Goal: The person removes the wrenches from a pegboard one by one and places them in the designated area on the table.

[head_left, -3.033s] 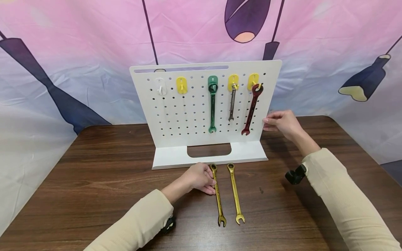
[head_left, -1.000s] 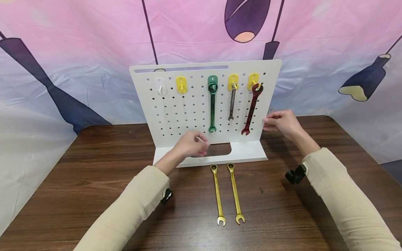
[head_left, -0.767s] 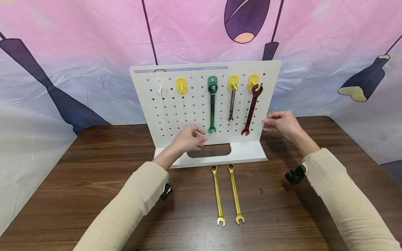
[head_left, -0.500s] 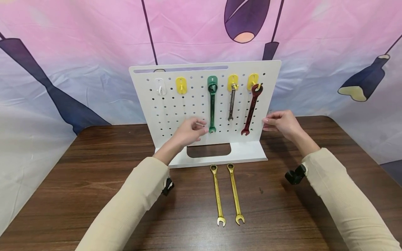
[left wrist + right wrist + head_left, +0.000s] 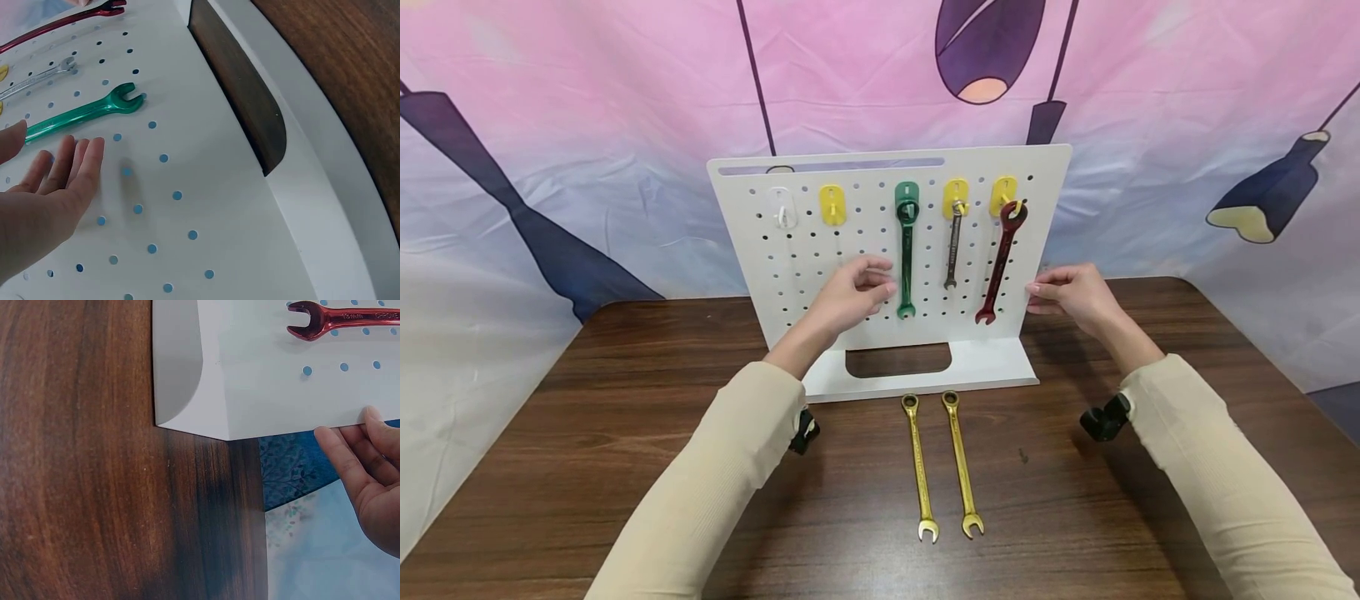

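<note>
My left hand (image 5: 853, 293), fingers spread and slightly bent, hovers just left of the green wrench (image 5: 907, 262) that hangs from a green hook. In the left wrist view, a gap shows between the fingers and that green wrench (image 5: 87, 114); the hand is empty. My right hand (image 5: 1075, 296) pinches the right edge of the white pegboard (image 5: 865, 329), thumb in front and fingers behind, as the right wrist view shows. A small silver wrench (image 5: 955, 247) and a red wrench (image 5: 1000, 267) hang on yellow hooks. Two gold wrenches (image 5: 919, 467) lie side by side on the table.
A white hook (image 5: 782, 208) and a yellow hook (image 5: 832, 205) on the board's left bear nothing. The board's base (image 5: 992, 362) stands on the dark wooden table (image 5: 625, 400). Behind it hangs a patterned cloth (image 5: 850, 75).
My left hand has left the left gold wrench on the table, which it was touching, and has risen to beside the green wrench. The right hand stays at the board's edge.
</note>
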`<action>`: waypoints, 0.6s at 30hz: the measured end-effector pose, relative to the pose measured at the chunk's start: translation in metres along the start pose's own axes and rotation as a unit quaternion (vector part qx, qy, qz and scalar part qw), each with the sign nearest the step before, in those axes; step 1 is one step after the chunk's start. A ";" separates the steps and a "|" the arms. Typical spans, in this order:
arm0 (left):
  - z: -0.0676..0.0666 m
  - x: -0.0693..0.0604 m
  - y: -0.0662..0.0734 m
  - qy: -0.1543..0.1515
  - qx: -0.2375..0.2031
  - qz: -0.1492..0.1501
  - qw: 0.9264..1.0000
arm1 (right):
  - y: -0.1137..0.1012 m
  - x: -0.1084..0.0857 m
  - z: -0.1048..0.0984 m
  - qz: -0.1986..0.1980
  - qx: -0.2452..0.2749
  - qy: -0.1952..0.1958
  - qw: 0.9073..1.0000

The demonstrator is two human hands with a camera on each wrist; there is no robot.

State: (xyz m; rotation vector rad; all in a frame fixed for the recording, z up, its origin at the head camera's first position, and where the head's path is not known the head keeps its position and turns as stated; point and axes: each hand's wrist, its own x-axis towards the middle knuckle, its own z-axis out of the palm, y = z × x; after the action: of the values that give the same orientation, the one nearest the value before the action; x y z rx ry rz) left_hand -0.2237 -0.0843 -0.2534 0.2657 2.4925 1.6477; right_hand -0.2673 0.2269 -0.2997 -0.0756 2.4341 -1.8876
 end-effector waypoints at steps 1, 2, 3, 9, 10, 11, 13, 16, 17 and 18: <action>0.000 0.000 0.001 0.001 -0.003 0.004 1.000 | 0.000 0.000 0.000 0.000 0.000 0.000 1.000; 0.000 0.001 0.001 0.002 -0.005 0.006 1.000 | 0.000 0.000 0.000 -0.001 -0.001 0.000 1.000; 0.001 0.001 0.002 0.004 -0.007 0.009 1.000 | 0.001 0.000 0.000 -0.002 0.000 0.000 1.000; 0.002 0.003 0.010 0.010 -0.009 0.022 1.000 | 0.001 0.001 0.001 -0.005 0.010 0.000 1.000; 0.003 0.003 0.011 0.010 -0.009 0.025 1.000 | 0.001 0.001 0.001 -0.005 0.010 0.000 1.000; 0.003 0.003 0.013 0.011 -0.008 0.027 1.000 | 0.001 0.001 0.001 -0.006 0.011 0.000 1.000; 0.003 0.004 0.015 0.012 -0.008 0.032 0.999 | 0.001 0.001 0.001 -0.006 0.010 0.000 1.000; 0.004 0.005 0.018 0.011 -0.008 0.037 0.999 | 0.001 0.001 0.001 -0.005 0.008 -0.001 1.000; 0.004 0.005 0.019 0.011 -0.010 0.037 0.999 | 0.001 0.001 0.001 -0.006 0.008 -0.001 1.000; 0.004 0.005 0.019 0.010 -0.013 0.037 0.999 | 0.001 0.001 0.000 -0.005 0.008 -0.001 1.000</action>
State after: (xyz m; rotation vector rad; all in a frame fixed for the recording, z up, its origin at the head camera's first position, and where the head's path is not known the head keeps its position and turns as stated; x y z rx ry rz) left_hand -0.2265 -0.0722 -0.2372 0.3452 2.5035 1.7172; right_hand -0.2679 0.2266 -0.3007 -0.0899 2.4215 -1.9106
